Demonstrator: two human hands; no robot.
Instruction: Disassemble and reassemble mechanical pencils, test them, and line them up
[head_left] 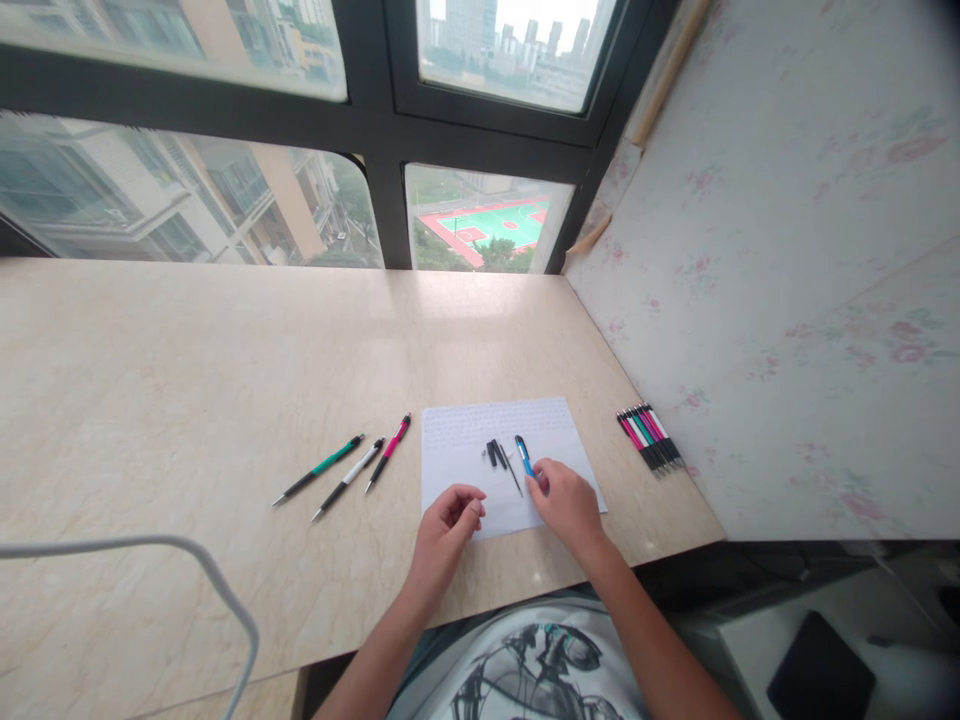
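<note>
My right hand (568, 507) pinches a blue pen barrel (523, 455) by its near end, over the right side of a sheet of paper (450, 470) with handwriting along its top. Beside the barrel, on the paper, lie a thin dark refill (511, 473), short black pen parts (495, 454) and a tiny piece too small to name. At the paper's lower left edge is my left hand (450, 525), its fingers curled in and the thumb close to the fingertips. Whatever may be between those fingers is hidden.
Left of the paper lie a green pen (321, 469), a white pen (349, 478) and a pink pen (389, 452). Several pens (649, 438) sit in a row by the papered wall (787, 300). A grey cable (202, 560) curves across the front left; windows stand behind the counter (225, 350).
</note>
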